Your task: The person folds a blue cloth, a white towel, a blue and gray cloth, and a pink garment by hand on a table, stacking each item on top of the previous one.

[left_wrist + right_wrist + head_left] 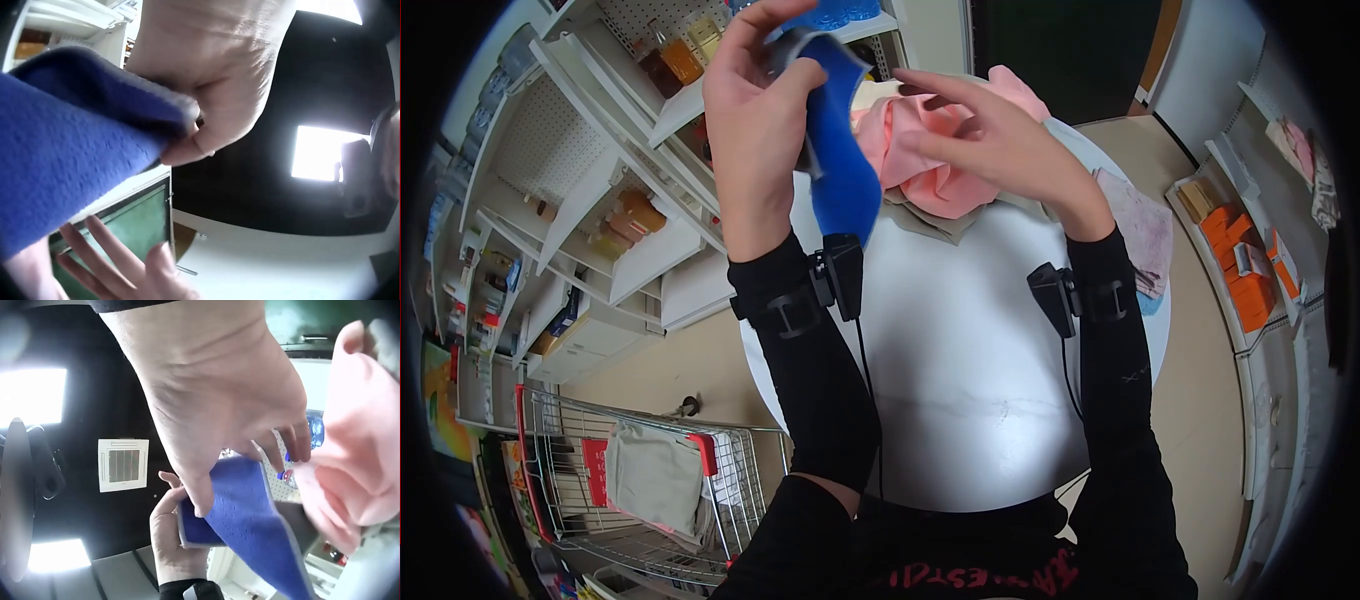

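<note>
My left hand (755, 130) pinches a strip of blue perforated fabric with grey edging (840, 150), raised over the far left part of the table. The strip hangs down in a curve, and in the left wrist view the blue fabric (69, 162) is folded over near the thumb. My right hand (1010, 150) is held up to the right with its fingers spread, apart from the strip in the head view. In front of that hand a crumpled pink cloth (945, 185) lies on a greyish-beige cloth (945, 225).
Everything lies on a round white table (960, 330). A pale pinkish cloth (1135, 225) hangs at its right edge. Shelves with bottles (635, 220) stand at left, above a shopping cart (630, 480) holding folded cloth. Another shelf (1240, 260) with orange boxes runs along the right.
</note>
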Demonstrator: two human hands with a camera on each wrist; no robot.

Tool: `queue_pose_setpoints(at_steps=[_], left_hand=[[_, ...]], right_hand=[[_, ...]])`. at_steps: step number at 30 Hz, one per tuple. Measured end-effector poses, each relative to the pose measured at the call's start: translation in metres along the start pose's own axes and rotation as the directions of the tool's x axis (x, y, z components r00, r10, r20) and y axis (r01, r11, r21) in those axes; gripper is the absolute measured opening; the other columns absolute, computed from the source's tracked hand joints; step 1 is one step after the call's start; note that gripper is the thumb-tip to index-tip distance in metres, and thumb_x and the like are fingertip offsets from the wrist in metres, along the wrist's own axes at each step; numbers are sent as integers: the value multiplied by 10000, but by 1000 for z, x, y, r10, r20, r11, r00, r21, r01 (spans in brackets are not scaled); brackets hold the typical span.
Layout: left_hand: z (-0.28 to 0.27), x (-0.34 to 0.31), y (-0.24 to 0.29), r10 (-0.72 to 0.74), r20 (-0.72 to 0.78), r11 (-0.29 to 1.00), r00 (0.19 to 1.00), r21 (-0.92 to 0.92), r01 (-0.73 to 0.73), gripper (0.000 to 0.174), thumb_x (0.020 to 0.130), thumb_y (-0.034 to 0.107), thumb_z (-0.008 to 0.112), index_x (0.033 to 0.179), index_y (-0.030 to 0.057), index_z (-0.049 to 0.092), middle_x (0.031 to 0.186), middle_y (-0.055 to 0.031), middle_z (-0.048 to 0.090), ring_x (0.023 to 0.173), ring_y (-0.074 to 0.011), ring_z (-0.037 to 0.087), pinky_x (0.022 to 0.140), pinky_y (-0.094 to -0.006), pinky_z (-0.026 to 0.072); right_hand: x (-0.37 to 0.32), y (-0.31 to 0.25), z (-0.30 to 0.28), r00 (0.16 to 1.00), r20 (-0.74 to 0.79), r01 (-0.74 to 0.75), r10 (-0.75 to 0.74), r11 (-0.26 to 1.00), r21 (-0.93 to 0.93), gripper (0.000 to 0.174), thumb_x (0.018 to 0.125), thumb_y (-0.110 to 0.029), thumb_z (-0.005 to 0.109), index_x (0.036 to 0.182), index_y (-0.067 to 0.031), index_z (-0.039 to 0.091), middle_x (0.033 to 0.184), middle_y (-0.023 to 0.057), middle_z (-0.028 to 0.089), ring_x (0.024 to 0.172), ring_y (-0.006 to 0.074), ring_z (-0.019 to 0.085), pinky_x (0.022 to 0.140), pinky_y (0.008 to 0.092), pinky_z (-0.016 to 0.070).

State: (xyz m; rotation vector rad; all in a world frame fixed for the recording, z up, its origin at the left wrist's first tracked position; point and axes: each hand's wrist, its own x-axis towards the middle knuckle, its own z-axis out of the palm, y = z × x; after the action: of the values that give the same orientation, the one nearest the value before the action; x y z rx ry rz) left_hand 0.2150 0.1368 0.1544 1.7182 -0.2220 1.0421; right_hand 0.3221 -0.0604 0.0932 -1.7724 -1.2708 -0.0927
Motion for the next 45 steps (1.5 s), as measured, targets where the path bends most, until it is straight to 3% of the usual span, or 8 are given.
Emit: queue_pose_setpoints(at_steps=[14, 18, 21, 25, 30, 38, 42, 45], left_hand=[[5, -4, 15, 165, 264, 985, 950, -93, -145, 634, 904, 129, 784, 1474, 41, 520, 1402, -153, 634, 1303, -239, 591, 1116, -380, 488], [7, -12, 24, -75, 300, 990, 951, 140, 34, 663, 921, 161, 775, 1507, 43, 488, 1389, -147, 643, 1334, -248, 570, 1117, -394, 489], [18, -17, 29, -197, 377, 786, 905, -491, 375, 657, 927, 169, 776, 1514, 64, 499, 1371, -142, 654, 1293, -242, 606, 1076, -382, 513], [57, -9, -11, 201, 311, 978, 929, -16, -206, 533, 915, 131, 751, 1424, 71, 605, 1159, -81, 707, 1040, -148, 682, 980, -310, 529], [56, -10, -7, -37, 420, 997, 907, -42, 60, 471, 924, 129, 738, 1373, 48, 622, 1140, -71, 706, 1055, -135, 669, 979, -304, 516], [45, -3, -16, -48, -114, 967, 992, 243, 74, 334, 1002, 222, 667, 1261, 13, 630, 1128, -47, 699, 1045, -118, 623, 948, -270, 475], [45, -4, -6, -181, -237, 948, 954, -300, 106, 355, 1052, 275, 606, 1267, -8, 618, 1162, -38, 692, 1042, -127, 610, 938, -294, 480], [46, -5, -5, -238, -200, 914, 950, -376, 149, 366, 1077, 292, 566, 1271, -15, 614, 1189, -37, 688, 1056, -128, 611, 954, -296, 475]], right_hand=[[-5, -8, -50, 975, -164, -61, 147, 896, 440, 569, 900, -376, 803, 1361, -80, 650, 1152, 90, 717, 1065, 193, 690, 994, 358, 540], [-4, -3, -66, 950, -306, -46, 66, 996, 74, 429, 926, -291, 781, 1292, -84, 693, 1162, 65, 727, 1061, 167, 692, 959, 318, 546], [-4, -4, -60, 953, -304, 119, -15, 938, 327, 357, 945, -233, 754, 1268, -88, 707, 1115, 39, 728, 1010, 130, 685, 933, 276, 538], [2, -3, -41, 957, -284, 187, -61, 878, 441, 296, 972, -171, 714, 1255, -85, 712, 1072, 13, 729, 953, 90, 675, 898, 230, 529], [4, 8, -49, 951, -307, 57, 39, 953, 298, 353, 975, -171, 718, 1314, -80, 680, 1089, 6, 722, 1000, 75, 668, 909, 204, 515], [-13, -9, -60, 950, 177, -287, 256, 505, 814, 518, 963, -219, 745, 1439, -89, 587, 1087, 14, 684, 1093, 119, 650, 1015, 280, 483], [-20, 9, -49, 983, 129, -160, 131, 957, 241, 503, 994, -253, 708, 1453, -95, 575, 1167, 24, 674, 1107, 150, 656, 1066, 325, 470], [-6, 13, -57, 974, 164, -198, 159, 947, 253, 507, 995, -239, 702, 1458, -88, 564, 1183, 41, 672, 1131, 156, 653, 1079, 323, 465]])
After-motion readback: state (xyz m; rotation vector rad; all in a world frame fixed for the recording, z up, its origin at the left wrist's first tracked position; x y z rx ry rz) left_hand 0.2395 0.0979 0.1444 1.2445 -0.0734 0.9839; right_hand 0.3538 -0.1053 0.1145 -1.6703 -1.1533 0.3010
